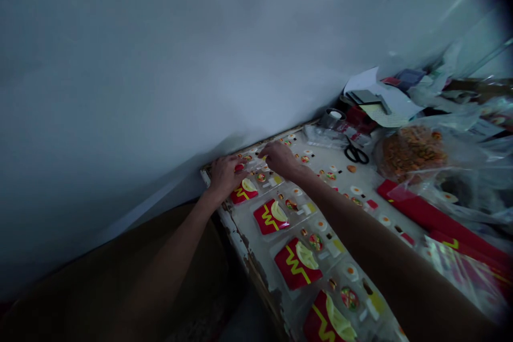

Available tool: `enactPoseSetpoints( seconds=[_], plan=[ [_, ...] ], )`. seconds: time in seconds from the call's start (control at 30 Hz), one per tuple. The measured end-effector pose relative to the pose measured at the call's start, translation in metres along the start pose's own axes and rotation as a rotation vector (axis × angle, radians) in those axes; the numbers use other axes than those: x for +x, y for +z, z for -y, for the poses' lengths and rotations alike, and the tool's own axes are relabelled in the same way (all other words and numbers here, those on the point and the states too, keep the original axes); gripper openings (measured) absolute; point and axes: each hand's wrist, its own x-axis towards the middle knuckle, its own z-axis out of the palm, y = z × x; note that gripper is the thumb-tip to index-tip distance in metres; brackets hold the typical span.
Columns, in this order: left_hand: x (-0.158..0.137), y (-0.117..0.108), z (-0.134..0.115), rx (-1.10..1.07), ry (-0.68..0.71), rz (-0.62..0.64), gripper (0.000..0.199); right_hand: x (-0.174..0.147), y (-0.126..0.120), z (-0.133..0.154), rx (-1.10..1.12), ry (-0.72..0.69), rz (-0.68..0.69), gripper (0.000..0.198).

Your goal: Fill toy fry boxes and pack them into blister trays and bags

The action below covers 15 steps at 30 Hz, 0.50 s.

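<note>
My left hand [225, 175] lies at the far left corner of the table, its fingers stretched over the clear plastic trays and touching a small red piece [239, 167]. To its right, my right hand [279, 159] is closed in a pinch low over the same row. What it pinches is too small to make out. Along the table's left side runs a row of red fries packets with a yellow zigzag, such as this red fries packet [271, 216]. Small toy foods lie beside them, among them a toy fried egg [351, 271] and a round toy pizza [350, 298].
Black-handled scissors [356, 153] and a roll of tape [333, 117] lie farther right. A clear bag of small orange-brown pieces [414, 152] stands near red folded packets [436, 214]. Papers [380, 99] are heaped at the back. A pale wall [180, 64] borders the table's far edge.
</note>
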Motion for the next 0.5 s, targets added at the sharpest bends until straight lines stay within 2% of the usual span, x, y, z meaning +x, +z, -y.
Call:
enactPoseSetpoints(
  seconds=[0.1,0.17,0.23,0.33,0.5],
  plan=[
    [-0.001,-0.003,0.002,-0.101,0.011,-0.013,0.051,-0.006,0.000,-0.003,0.048,0.100,-0.055,0.043],
    [-0.005,-0.010,0.005,-0.219,0.001,-0.065,0.067,-0.019,-0.002,-0.006,0.121,0.148,-0.103,0.036],
    [-0.009,-0.021,0.008,-0.311,-0.024,-0.124,0.075,-0.039,-0.008,-0.012,0.206,0.194,-0.172,0.027],
    [-0.014,-0.035,0.015,-0.350,-0.045,-0.144,0.071,-0.083,-0.021,-0.027,0.324,0.290,-0.274,0.022],
    [-0.021,-0.038,0.023,-0.357,0.025,-0.003,0.042,-0.183,-0.035,-0.060,0.499,0.500,-0.283,0.032]
  ],
)
